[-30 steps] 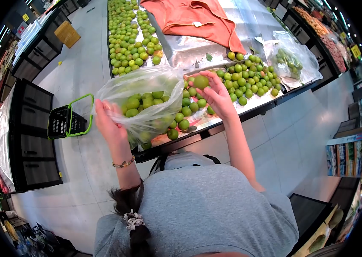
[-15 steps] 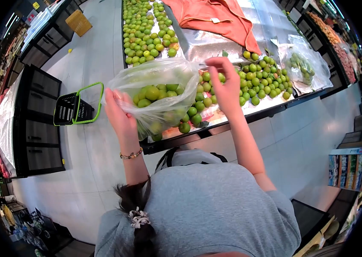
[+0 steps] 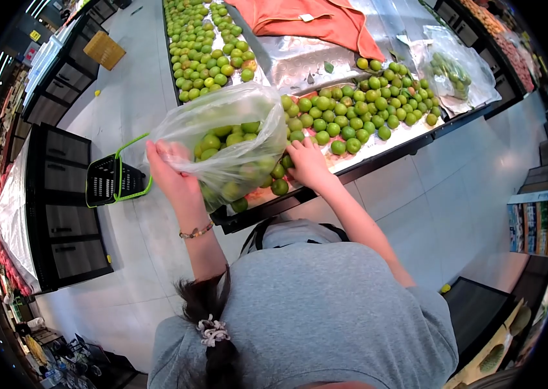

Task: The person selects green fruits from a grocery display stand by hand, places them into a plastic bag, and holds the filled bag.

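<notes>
My left hand [image 3: 175, 170] grips the rim of a clear plastic bag [image 3: 235, 123], which bulges with several green limes and has its mouth facing me. Just right of the bag, my right hand [image 3: 306, 162] reaches down among loose limes [image 3: 352, 117] near the stand's front edge. Its fingers are bent over the fruit at the bag's side; whether a lime is held under them is hidden. More limes [image 3: 209, 58] lie in a strip at the back left of the stand.
An orange cloth [image 3: 313, 23] lies on the silver stand surface [image 3: 293, 61]. A second plastic bag [image 3: 452, 71] holds green items at the right. A black basket with green handles [image 3: 115, 178] stands left, beside dark cabinets [image 3: 70, 201]. A brown box [image 3: 103, 50] is farther back.
A second ago my right hand held a lime above the stand; half a second ago it was raised without that lime. It has since lowered to the loose limes beside the bag.
</notes>
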Demonstrator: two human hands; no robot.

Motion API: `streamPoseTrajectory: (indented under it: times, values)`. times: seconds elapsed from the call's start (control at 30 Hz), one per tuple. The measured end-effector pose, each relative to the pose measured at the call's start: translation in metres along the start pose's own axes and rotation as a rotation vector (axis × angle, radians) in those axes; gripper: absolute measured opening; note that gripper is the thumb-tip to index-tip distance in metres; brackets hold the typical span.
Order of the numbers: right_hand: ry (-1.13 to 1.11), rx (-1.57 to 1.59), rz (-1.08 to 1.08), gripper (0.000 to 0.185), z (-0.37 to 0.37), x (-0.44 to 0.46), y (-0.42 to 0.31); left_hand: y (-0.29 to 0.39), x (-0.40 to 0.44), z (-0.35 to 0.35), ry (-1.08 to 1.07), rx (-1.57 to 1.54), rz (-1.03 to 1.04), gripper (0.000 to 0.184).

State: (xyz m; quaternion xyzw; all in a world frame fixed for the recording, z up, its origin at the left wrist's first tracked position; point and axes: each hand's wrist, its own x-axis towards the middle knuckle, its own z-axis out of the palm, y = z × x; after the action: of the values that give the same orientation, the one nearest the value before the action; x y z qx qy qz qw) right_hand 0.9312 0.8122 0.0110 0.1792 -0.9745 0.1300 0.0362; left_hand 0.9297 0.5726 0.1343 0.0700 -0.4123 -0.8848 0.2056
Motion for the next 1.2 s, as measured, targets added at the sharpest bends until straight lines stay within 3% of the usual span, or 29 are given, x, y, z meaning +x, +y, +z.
streamPoseTrajectory:
  times: [0.1,0.2,0.27,0.33,0.5,0.63,0.73,0.83,0.97,1.07,1.1,1.2]
  values:
    - [0.111,0.212,-0.023,0.041,-0.004,-0.004,0.006,0.001,0.0,-0.004,0.005,-0.019,-0.005,0.041]
    - [0.327,0.576,0.095,0.038,-0.017,-0.005,0.014,0.0,0.0,-0.008,0.038,-0.025,-0.016,0.042]
    - [0.281,1.165,0.207,0.036,-0.033,-0.002,0.02,0.0,0.0,-0.009,0.048,-0.024,-0.025,0.042]
    - [0.389,1.471,0.063,0.038,-0.058,0.004,0.017,0.0,-0.001,-0.007,0.034,-0.027,-0.036,0.042]
    - [0.36,1.69,-0.028,0.029,-0.116,0.01,-0.024,0.001,-0.006,-0.004,0.008,0.002,-0.056,0.043]
    - [0.385,1.362,-0.172,0.024,-0.146,0.026,-0.061,0.003,-0.01,-0.002,0.021,0.024,-0.081,0.043]
    - [0.196,1.051,-0.179,0.026,-0.154,0.044,-0.073,0.005,-0.01,-0.001,0.031,0.047,-0.081,0.043]
    - [0.473,0.473,-0.385,0.032,-0.147,0.051,-0.074,0.008,-0.013,0.001,0.002,0.023,-0.084,0.042]
    - [0.734,0.5,-0.013,0.031,-0.132,0.043,-0.063,0.007,-0.011,-0.005,-0.026,0.049,-0.081,0.042]
    - [-0.037,0.566,0.25,0.024,-0.13,0.042,-0.044,0.012,-0.012,-0.002,-0.096,0.128,-0.076,0.04]
    - [0.19,0.532,0.162,0.019,-0.124,0.045,-0.047,0.018,-0.012,-0.002,-0.148,0.182,-0.089,0.039]
    - [0.478,0.782,0.044,0.015,-0.128,0.051,-0.054,0.02,-0.005,-0.007,-0.139,0.446,-0.059,0.039]
